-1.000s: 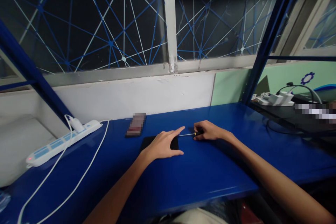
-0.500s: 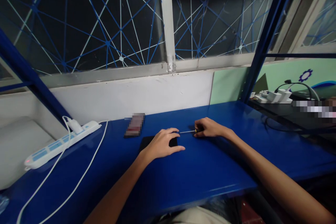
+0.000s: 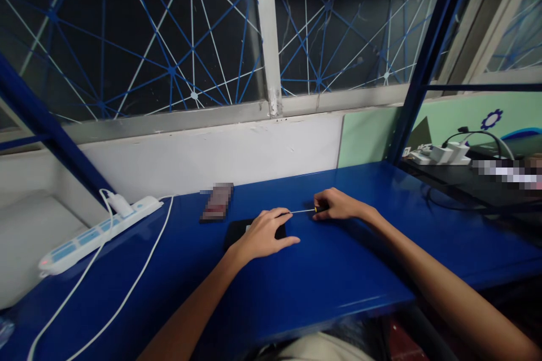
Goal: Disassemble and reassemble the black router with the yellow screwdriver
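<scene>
On the blue tabletop (image 3: pixel 339 271), my left hand (image 3: pixel 266 232) lies over a flat black object (image 3: pixel 237 231). Its fingers are stretched out and the thumb is apart. The hand covers most of the black object, so its kind does not show; a small light patch appears beside the wrist. My right hand (image 3: pixel 336 204) is closed round the dark handle of a screwdriver (image 3: pixel 302 211). The thin metal shaft points left and its end meets the left fingertips, where the tip is hidden.
A phone-like flat thing (image 3: pixel 217 202), blurred out, lies behind the left hand. At the left, a white power strip (image 3: pixel 101 234) has a plug and a trailing white cable (image 3: pixel 144 268). Blue frame posts (image 3: pixel 417 84) rise at both sides. Chargers (image 3: pixel 449 152) stand on a black surface at right.
My left hand has shifted slightly, and a light patch on the black object now shows beside it. My right hand and the screwdriver stay nearly still.
</scene>
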Action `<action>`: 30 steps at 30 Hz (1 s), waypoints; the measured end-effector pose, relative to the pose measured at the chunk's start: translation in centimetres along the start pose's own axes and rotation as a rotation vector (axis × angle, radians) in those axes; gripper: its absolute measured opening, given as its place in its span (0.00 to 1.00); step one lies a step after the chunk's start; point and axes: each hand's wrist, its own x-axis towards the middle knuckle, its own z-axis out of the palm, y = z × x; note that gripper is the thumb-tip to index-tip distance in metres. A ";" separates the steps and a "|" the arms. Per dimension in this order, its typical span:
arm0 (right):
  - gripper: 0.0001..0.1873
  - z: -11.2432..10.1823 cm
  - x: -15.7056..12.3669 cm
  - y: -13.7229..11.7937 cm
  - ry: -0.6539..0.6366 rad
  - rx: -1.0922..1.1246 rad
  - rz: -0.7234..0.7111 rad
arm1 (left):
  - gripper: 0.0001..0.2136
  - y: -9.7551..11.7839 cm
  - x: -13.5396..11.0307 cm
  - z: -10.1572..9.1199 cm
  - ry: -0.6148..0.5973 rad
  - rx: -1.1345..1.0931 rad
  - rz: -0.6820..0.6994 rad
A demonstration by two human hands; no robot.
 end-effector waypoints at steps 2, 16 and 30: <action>0.14 0.0 0.0 -0.1 -0.001 0.006 0.001 | 0.30 0.0 0.0 0.0 -0.002 0.005 0.002; 0.15 -0.1 0.0 -0.1 0.002 0.005 0.017 | 0.28 -0.1 0.1 0.1 0.022 0.018 0.005; 0.16 -1.1 -0.3 0.7 0.094 0.032 0.037 | 0.31 -0.6 0.1 0.5 -0.020 0.016 0.046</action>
